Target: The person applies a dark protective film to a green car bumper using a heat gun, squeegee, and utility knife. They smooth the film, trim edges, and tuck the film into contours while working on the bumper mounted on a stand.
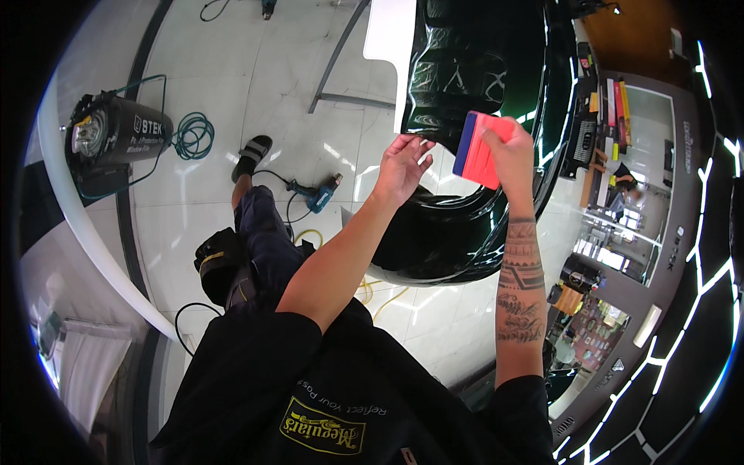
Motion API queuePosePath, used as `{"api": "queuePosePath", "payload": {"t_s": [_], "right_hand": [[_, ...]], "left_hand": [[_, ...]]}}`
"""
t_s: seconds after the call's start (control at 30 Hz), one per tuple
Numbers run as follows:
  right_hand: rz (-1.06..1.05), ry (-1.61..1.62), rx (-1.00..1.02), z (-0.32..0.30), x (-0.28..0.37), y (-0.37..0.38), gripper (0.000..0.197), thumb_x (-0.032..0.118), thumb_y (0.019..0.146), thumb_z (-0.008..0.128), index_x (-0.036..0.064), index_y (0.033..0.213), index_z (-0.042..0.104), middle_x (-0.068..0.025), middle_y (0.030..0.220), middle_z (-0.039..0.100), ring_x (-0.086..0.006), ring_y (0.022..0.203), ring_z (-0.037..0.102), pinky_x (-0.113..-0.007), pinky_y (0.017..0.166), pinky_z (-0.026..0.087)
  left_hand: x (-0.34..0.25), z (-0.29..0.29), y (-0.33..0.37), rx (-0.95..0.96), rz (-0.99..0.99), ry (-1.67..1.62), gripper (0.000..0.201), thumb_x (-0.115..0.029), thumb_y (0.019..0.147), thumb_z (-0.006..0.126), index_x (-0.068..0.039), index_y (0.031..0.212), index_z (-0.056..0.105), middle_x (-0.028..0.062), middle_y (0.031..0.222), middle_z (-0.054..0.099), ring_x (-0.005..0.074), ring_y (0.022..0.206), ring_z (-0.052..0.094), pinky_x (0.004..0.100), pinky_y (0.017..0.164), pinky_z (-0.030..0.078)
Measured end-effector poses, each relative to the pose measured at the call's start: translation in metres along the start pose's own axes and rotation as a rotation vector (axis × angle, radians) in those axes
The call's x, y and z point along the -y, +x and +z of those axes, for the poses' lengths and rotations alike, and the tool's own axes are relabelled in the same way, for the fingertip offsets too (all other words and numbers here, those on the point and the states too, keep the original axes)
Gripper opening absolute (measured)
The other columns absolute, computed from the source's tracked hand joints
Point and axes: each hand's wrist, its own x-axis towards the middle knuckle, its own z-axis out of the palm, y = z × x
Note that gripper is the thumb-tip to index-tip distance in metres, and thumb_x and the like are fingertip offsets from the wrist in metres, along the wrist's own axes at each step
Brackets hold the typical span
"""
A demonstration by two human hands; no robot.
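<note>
My right hand (511,147) grips a flat red squeegee (482,164) with a dark blue edge strip, held over a glossy dark green car bumper (457,244). Wrinkled, shiny film (457,77) lies on the bumper's upper stretch. My left hand (404,167) is at the lower corner of that stretch, thumb and fingers pinched together at the film's edge; the exact grip is partly hidden. Just left of the film runs a white panel (390,39), its lower tip close to my left fingertips.
A grey metal stand (341,99) reaches under the bumper. On the tiled floor lie a blue heat gun (319,194) and a yellow hose (376,298). A black tank (124,132) with a coiled green hose (194,136) stands left. Tools hang on the right wall (616,108).
</note>
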Motion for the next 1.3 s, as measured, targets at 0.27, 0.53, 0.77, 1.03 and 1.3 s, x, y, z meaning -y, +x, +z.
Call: {"api": "queuePosePath", "payload": {"t_s": [0.27, 0.53, 0.77, 1.03, 1.3], "right_hand": [[-0.182, -0.731, -0.005, 0.059, 0.052, -0.003, 0.014, 0.011, 0.079, 0.063, -0.0008, 0.084, 0.059, -0.0199, 0.082, 0.066, -0.0390, 0.076, 0.067, -0.046, 0.065, 0.055], [-0.169, -0.714, 0.113, 0.103, 0.046, -0.016, 0.015, 0.012, 0.082, 0.062, -0.0012, 0.086, 0.057, -0.0217, 0.085, 0.065, -0.0404, 0.077, 0.065, -0.047, 0.066, 0.054], [-0.171, -0.165, 0.115, 0.114, 0.014, -0.088, 0.016, 0.009, 0.081, 0.063, -0.0030, 0.090, 0.059, -0.0217, 0.075, 0.065, -0.0397, 0.069, 0.065, -0.045, 0.063, 0.050], [0.248, 0.901, 0.050, 0.121, 0.039, -0.164, 0.046, 0.039, 0.103, 0.036, -0.0024, 0.105, 0.055, -0.0088, 0.095, 0.057, -0.0173, 0.092, 0.053, -0.030, 0.085, 0.045], [0.371, 1.160, -0.117, 0.055, 0.032, -0.145, 0.040, 0.031, 0.098, 0.052, -0.0006, 0.122, 0.060, -0.0080, 0.101, 0.064, -0.0161, 0.093, 0.062, -0.028, 0.080, 0.049]], "left_hand": [[-0.015, -0.019, 0.008, 0.065, 0.016, -0.050, 0.006, -0.007, 0.092, 0.059, -0.012, 0.094, 0.056, 0.0047, 0.104, 0.063, 0.0198, 0.104, 0.058, 0.0367, 0.086, 0.048], [-0.015, -0.039, 0.011, 0.122, -0.087, -0.098, 0.021, -0.003, 0.095, 0.050, -0.009, 0.115, 0.053, 0.0050, 0.108, 0.062, 0.0188, 0.103, 0.060, 0.0373, 0.089, 0.052], [-0.093, -0.028, -0.052, -0.162, -0.392, 0.540, 0.066, -0.018, 0.095, 0.054, -0.010, 0.151, 0.020, 0.0140, 0.135, 0.048, 0.0244, 0.115, 0.054, 0.0376, 0.091, 0.048], [-0.127, 0.085, -0.119, 0.288, -0.455, 1.716, 0.093, -0.021, 0.086, 0.068, -0.006, 0.153, 0.005, 0.0129, 0.116, 0.053, 0.0165, 0.083, 0.057, 0.0314, 0.072, 0.049], [-0.343, 0.126, -0.061, -0.221, -1.297, 1.744, 0.072, -0.038, 0.085, 0.064, -0.007, 0.145, 0.037, 0.0118, 0.120, 0.057, 0.0133, 0.069, 0.060, 0.0249, 0.061, 0.050]]}}
